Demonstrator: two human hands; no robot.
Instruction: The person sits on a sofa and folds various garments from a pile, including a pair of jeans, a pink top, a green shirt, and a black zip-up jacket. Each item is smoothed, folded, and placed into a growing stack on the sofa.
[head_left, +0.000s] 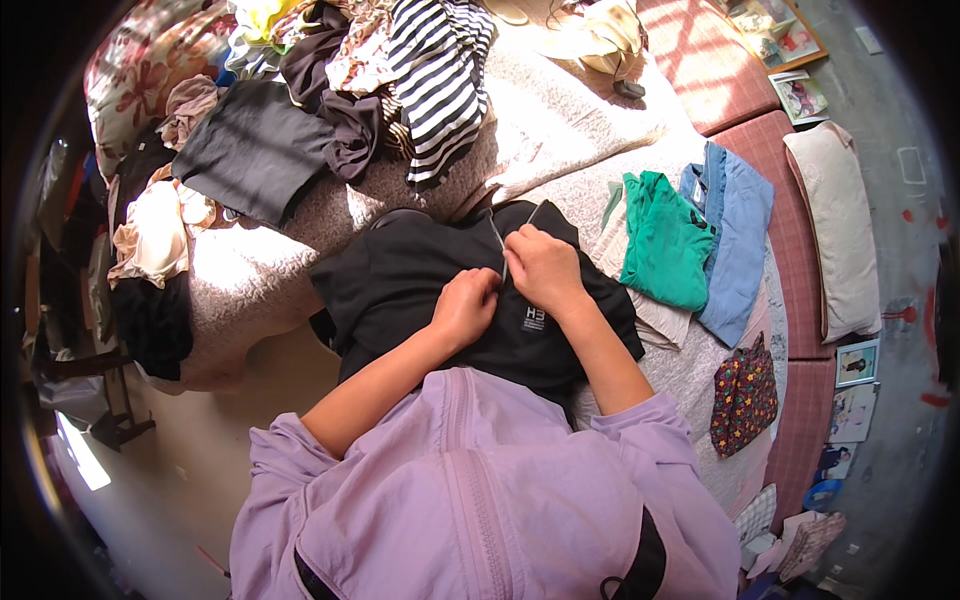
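Observation:
A black garment with a small printed patch (420, 277) lies across my lap and the bed edge. Just left of the patch, my left hand (466, 304) rests on it with fingers curled, at the lower end of a thin grey drawstring (496, 231). My right hand (541, 264) is closed on the drawstring, slightly higher and to the right. A green folded garment (666, 240) and a blue folded garment (739, 240) lie to the right. Up and to the left are a dark grey folded garment (251, 146) and a black and white striped garment (439, 82).
A light textured blanket (262, 277) covers the bed. Beige clothing (154, 229) hangs near its left edge. On the right lie a floral dark cloth bag or garment (744, 397) and red cushions (808, 420), with a white pillow (840, 232) and framed photos (857, 364) along the wall.

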